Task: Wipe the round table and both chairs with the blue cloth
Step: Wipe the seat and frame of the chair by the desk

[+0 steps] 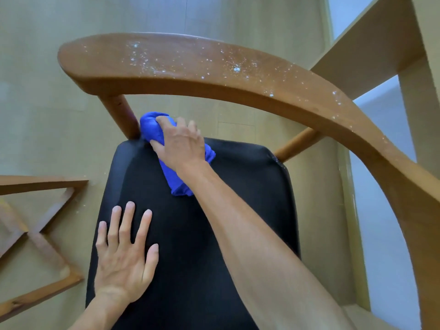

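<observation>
A wooden chair fills the view; its black padded seat point(214, 234) lies below me and its curved brown backrest rail point(214, 67) arcs across the top, speckled with white dust. My right hand point(181, 146) grips the bunched blue cloth point(152, 129) at the seat's far edge, right against the left back post point(121, 115). A tail of the cloth hangs out under my wrist. My left hand point(123, 253) lies flat on the seat with fingers spread and straight. The round table is not in view.
A wooden X-shaped frame point(35, 234) stands at the left on the pale floor point(47, 115). A light wooden frame point(381, 44) with posts rises at the upper right beside a bright window area. The right back post point(297, 144) joins the rail.
</observation>
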A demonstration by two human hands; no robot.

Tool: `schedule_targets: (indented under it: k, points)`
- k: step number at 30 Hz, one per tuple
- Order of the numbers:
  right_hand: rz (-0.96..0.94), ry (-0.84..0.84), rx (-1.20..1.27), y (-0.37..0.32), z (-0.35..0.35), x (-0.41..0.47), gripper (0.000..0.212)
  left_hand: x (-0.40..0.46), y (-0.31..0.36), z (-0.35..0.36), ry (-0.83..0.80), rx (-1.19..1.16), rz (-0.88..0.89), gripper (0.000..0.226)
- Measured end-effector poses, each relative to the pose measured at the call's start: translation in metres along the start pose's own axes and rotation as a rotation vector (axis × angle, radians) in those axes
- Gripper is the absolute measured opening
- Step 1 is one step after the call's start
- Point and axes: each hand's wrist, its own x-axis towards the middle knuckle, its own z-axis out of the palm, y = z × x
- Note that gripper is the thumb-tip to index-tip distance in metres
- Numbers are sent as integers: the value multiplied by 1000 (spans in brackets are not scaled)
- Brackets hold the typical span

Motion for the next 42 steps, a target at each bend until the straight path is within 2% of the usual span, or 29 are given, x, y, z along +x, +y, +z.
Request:
schedule_targets:
  k: [4,8,11,15,19,21,27,31,35,39,42]
  points:
    - [268,-2,129,66,-20,-20,45,0,0,0,27,16,6,65]
    - [544,11,105,146,-44,-70,39,0,1,0,26,26,7,68]
    - [615,3,142,164,-46,-98,37,0,1,0,22,28,4,66]
    - [736,79,113,159,-40,-98,39,0,2,0,27,12,-4,65]
    - [784,-13,162,149,-35,-85,61,-1,1,2,39,15,-4,65]
    - [766,-38,192,153,-37,-81,63,0,2,2,46,11,-8,65]
    - [642,-179,194,182,-52,-78,46,-1,0,5,44,24,-5,67]
    - [614,-171,208,186,-50,-88,44,0,0,2,57,23,-5,68]
    - [669,-72,394,195,-42,-106,30,1,1,0,61,23,7,68]
    - [739,-71,485,200,-42,-108,21,2,1,-1,68,15,6,68]
    - [897,-36,565,210,-43,-129,15,1,-1,2,64,21,12,69]
